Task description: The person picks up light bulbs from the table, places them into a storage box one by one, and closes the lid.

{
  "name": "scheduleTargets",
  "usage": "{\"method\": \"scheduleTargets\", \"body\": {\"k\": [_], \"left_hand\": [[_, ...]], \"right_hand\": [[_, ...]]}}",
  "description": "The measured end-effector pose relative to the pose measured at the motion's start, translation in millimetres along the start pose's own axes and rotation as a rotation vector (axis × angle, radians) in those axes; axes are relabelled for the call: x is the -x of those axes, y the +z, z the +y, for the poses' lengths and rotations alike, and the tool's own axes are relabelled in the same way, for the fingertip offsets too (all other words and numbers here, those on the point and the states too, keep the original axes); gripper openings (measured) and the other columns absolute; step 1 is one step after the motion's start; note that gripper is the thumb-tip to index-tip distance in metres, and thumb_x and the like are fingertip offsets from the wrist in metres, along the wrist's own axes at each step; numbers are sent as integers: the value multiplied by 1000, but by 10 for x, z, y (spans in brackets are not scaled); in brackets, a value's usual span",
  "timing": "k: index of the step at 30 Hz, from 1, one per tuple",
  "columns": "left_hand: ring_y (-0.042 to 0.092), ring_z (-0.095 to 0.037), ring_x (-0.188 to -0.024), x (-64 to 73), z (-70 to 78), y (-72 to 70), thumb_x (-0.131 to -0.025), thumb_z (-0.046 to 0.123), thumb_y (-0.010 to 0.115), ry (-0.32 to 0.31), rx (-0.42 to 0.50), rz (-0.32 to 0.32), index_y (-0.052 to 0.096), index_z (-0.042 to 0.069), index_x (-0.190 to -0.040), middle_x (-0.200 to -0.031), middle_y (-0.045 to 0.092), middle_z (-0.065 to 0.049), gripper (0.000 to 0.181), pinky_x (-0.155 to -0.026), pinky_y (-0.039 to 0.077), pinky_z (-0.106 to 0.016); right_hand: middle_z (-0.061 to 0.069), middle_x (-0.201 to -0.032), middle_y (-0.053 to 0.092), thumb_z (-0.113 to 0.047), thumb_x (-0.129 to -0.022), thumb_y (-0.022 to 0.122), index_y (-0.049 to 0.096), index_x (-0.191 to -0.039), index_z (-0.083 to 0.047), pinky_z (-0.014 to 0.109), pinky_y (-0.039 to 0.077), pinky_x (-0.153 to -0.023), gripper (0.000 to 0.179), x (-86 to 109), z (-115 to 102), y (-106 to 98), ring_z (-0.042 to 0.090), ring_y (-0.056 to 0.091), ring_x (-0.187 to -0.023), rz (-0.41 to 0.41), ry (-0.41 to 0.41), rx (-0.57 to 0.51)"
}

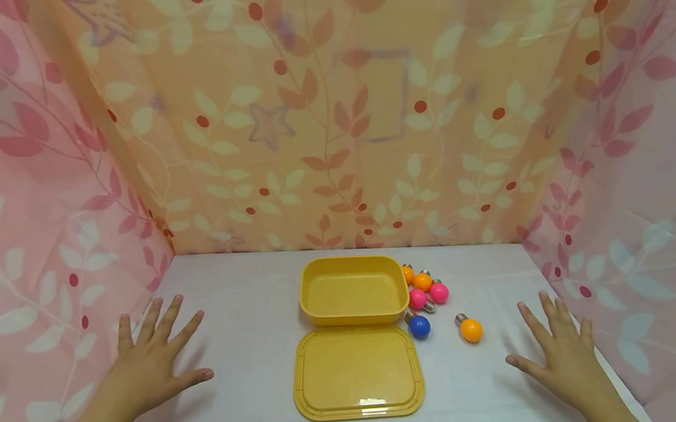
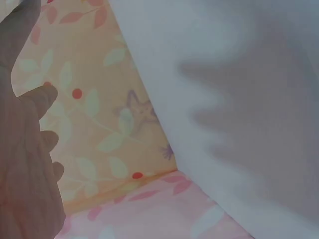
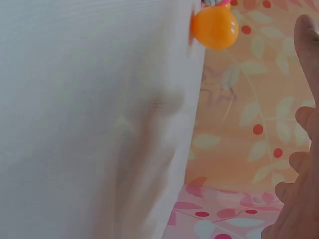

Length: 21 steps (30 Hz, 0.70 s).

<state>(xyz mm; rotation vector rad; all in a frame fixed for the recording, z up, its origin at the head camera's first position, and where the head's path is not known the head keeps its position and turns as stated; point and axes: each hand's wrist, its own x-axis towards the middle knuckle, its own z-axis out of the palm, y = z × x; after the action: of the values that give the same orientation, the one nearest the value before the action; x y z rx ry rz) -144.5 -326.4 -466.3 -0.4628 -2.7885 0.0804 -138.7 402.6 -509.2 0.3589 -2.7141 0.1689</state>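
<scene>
At the centre of the white table (image 1: 236,349), a yellow box (image 1: 356,319), open at the top; shows a bare yellow floor between its walls. On the near side, flat on the table, a yellow lid (image 1: 357,366), off the box, bright with reflected light toward its near edge. Just right of the box, outside it: a far orange bulb (image 1: 409,274), partly hidden by the rim, a second orange bulb (image 1: 422,282), a pink bulb (image 1: 417,299) and, farther right, a second pink bulb (image 1: 439,293). By the box's near right corner, a blue bulb (image 1: 420,327); to its right, well apart, a lone orange bulb (image 1: 471,330). At left, a left hand (image 1: 153,364), fingers spread above the table. At right, a right hand (image 1: 566,355), likewise spread, nearest to the lone orange bulb, apart from it. All around, leaf-patterned cloth (image 1: 336,191).
</scene>
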Motion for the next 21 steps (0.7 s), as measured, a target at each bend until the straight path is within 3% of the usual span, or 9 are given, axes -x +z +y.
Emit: {"method": "scheduleTargets", "body": {"k": [10,21], "left_hand": [[-4,-40,-148,-145,155,-49,-76,76,57,0,186,-54,25,27,-154,-163,2,-11,97,-108,-24,-65],[-7,-32,-149,-465,265,35,-82,46,72,13,565,-28,-1,20,-156,-163,-5,-4,107,-118,-12,-56]], "right_hand": [[12,-163,-1,-53,-70,79,22,-155,-21,67,-22,-108,106,-49,-59,-13,38,-5,-148,14,42,-137],[18,-161,8,-43,-75,79,18,-155,-19,64,-21,-110,104,-182,-256,-24,36,-3,-149,2,60,-278]]}}
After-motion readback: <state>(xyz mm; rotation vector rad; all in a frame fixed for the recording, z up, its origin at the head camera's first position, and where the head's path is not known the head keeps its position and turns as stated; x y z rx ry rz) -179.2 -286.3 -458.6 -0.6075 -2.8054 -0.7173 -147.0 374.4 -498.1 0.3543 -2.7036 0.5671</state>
